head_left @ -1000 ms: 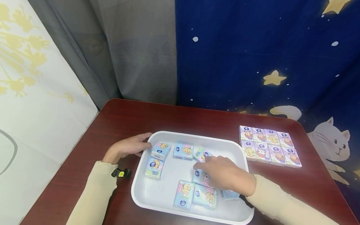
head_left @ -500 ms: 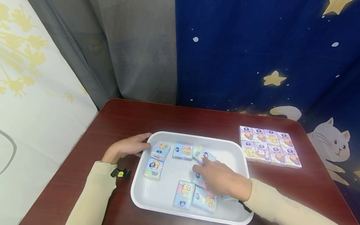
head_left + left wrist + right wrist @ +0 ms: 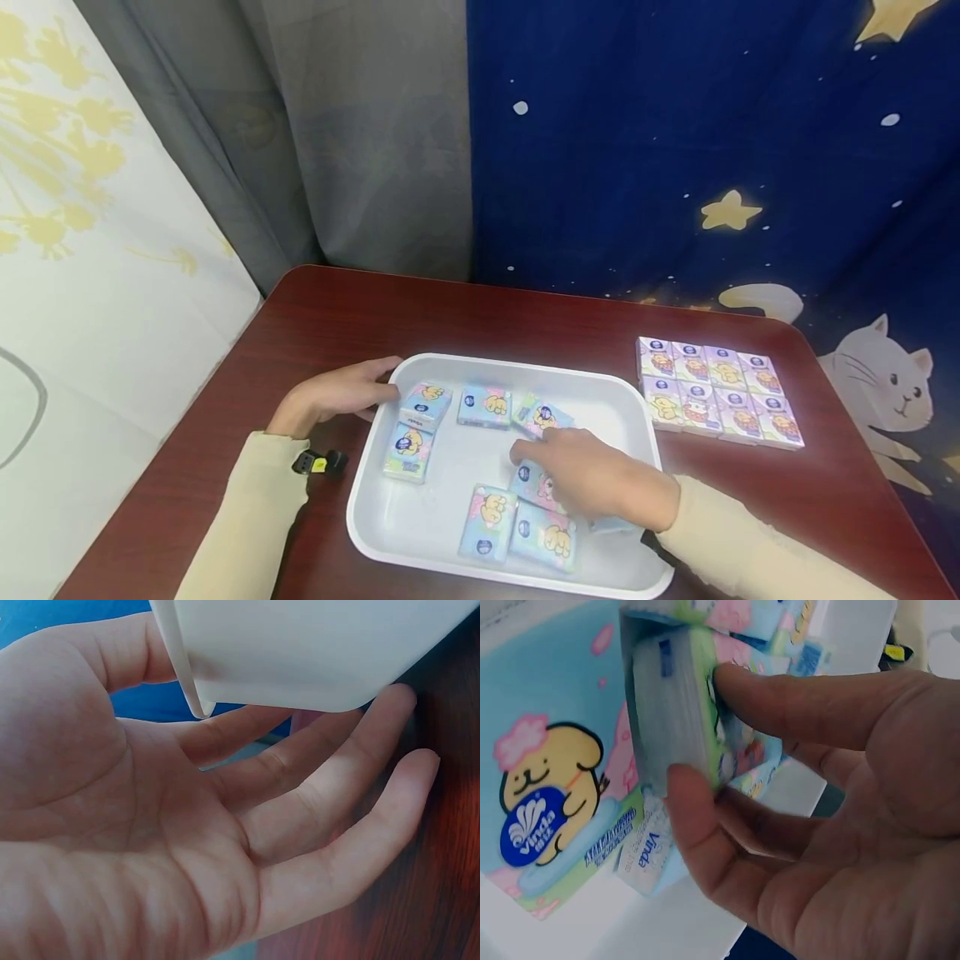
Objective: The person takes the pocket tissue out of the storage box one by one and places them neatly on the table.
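Note:
A white plastic tray point(image 3: 442, 521) holds several blue Vinda tissue packs. My left hand point(image 3: 345, 395) is at its left end, thumb over the rim and loosely bent fingers along the outside wall, as the left wrist view shows. Inside the tray, my right hand point(image 3: 600, 479) pinches one tissue pack point(image 3: 671, 705) between thumb and fingers. Close by lie a tilted pack point(image 3: 542, 415) and two flat ones, a left pack point(image 3: 487, 523) and a right pack point(image 3: 543, 537). Another pack point(image 3: 613, 524) is mostly hidden beneath my right wrist.
Two joined rows of purple tissue packs point(image 3: 720, 392) lie on the dark red table point(image 3: 480, 321), right of the tray. Along the tray's left side are two packs, an upper pack point(image 3: 426, 403) and a lower pack point(image 3: 408, 452). One more pack point(image 3: 484, 406) lies near the far wall.
My right hand has shifted slightly to the left and down over the packs, and the right flat pack has slid and turned a little. The left hand stays at the rim.

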### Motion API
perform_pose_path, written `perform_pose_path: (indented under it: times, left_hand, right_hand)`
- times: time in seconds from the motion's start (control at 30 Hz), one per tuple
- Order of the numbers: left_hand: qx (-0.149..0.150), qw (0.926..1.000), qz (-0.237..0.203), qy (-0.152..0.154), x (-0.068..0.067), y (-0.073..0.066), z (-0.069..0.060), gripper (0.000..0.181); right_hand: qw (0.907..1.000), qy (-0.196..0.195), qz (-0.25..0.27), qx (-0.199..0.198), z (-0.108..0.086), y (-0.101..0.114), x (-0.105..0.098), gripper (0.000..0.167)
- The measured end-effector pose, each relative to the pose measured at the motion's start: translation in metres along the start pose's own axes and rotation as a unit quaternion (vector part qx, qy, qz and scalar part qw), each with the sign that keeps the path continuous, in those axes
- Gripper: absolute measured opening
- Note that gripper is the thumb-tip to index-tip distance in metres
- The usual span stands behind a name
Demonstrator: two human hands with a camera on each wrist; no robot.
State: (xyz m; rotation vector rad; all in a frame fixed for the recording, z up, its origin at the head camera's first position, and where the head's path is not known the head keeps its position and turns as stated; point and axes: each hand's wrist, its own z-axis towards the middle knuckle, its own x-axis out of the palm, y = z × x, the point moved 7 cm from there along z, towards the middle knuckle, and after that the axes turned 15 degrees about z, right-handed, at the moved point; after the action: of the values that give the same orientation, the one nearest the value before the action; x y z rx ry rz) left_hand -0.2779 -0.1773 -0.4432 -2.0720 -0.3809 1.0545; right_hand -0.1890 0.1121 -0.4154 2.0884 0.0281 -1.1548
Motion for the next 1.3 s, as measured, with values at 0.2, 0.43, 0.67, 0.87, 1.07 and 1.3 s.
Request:
perform_pose_path:
  times: [0.2,0.43,0.67,0.87,1.07,1.3]
  left_hand:
    - [-0.001,1.0000,-0.003,0.003,0.000,0.000,0.001,0.055]
    - [-0.006,1.0000,0.000,0.002,-0.001,0.002,0.001,0.051]
    - [-0.005,1.0000,-0.001,0.000,0.000,0.002,0.000,0.051]
    - [0.001,1.0000,-0.007,0.001,0.001,0.002,-0.001,0.053]
    - [-0.004,1.0000,-0.006,-0.002,0.000,0.002,0.001,0.053]
    - [-0.001,1.0000,-0.001,-0.005,0.000,0.000,0.001,0.055]
  right_hand:
    - [0.9994,-0.002,0.017,-0.029,-0.004,-0.001,-0.009,0.053]
    - [0.9973,-0.033,0.047,-0.045,-0.014,-0.005,-0.029,0.049]
    - [0.9885,-0.082,0.096,-0.083,-0.026,-0.023,-0.047,0.054]
    - [0.9785,-0.095,0.173,-0.061,-0.038,-0.042,-0.053,0.047]
    - [0.9642,-0.119,0.236,-0.023,-0.054,-0.060,-0.056,0.044]
    - [0.9427,-0.152,0.297,-0.013,-0.073,-0.081,-0.060,0.046]
